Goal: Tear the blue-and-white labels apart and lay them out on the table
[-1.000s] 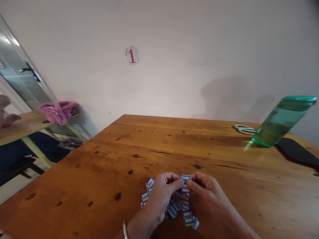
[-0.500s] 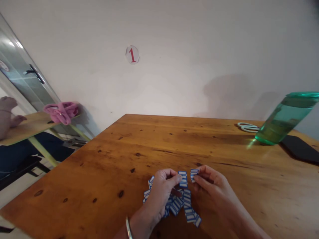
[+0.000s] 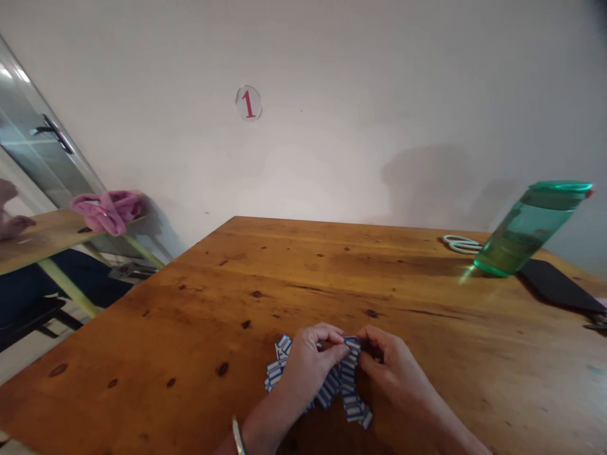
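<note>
My left hand (image 3: 313,360) pinches a small white label strip with blue borders (image 3: 351,344) between thumb and fingers. My right hand (image 3: 396,366) is closed at the right edge of that strip, thumb and index finger together; the piece it grips is mostly covered by the fingertips. Below and between the hands lies a loose pile of similar label strips (image 3: 328,390), several overlapping at odd angles. More strips (image 3: 275,373) stick out to the left of my left hand, which hides part of the pile.
The wooden table (image 3: 213,303) reaches to the wall. At its right stand a green water bottle (image 3: 531,227), a white coiled cable (image 3: 462,244) and a flat black object (image 3: 557,284). On another table at left lie a pink cloth (image 3: 108,210) and a person's hand (image 3: 14,226).
My right hand has moved left with its label strip, closing the gap to the strip in my left hand. The view has shifted slightly to the right.
</note>
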`<state>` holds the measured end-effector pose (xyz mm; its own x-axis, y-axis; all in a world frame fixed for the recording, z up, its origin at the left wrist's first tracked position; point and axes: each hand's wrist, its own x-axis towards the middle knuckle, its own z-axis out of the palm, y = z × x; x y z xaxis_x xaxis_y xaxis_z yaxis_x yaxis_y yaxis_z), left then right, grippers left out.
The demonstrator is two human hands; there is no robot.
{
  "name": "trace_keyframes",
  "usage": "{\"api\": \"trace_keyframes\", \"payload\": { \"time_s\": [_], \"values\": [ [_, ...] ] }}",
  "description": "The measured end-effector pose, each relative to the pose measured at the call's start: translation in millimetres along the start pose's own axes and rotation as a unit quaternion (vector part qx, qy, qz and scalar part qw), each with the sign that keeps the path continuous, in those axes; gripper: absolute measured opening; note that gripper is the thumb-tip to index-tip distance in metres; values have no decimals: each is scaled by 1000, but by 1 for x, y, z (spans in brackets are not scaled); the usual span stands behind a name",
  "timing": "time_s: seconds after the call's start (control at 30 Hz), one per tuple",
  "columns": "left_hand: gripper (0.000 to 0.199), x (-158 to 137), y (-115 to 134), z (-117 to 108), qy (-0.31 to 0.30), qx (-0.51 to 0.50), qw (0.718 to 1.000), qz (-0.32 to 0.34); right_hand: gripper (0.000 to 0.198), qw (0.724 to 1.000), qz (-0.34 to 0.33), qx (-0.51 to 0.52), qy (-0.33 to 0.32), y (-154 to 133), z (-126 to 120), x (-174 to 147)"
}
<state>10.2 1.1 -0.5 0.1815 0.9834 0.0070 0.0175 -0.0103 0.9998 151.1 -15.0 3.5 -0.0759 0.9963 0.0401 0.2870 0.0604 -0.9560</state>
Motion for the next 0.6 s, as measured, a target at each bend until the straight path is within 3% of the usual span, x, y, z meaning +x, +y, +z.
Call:
{"api": "trace_keyframes", "payload": {
  "time_s": [0.2, 0.6],
  "values": [
    [18, 0, 3, -3, -18, -147, 980, -137, 25, 984, 73, 158, -34, -2, -3, 1],
    [20, 0, 7, -6, 1, -232, 960, -154, 24, 977, 76, 196, -47, -1, -4, 0]
  ]
}}
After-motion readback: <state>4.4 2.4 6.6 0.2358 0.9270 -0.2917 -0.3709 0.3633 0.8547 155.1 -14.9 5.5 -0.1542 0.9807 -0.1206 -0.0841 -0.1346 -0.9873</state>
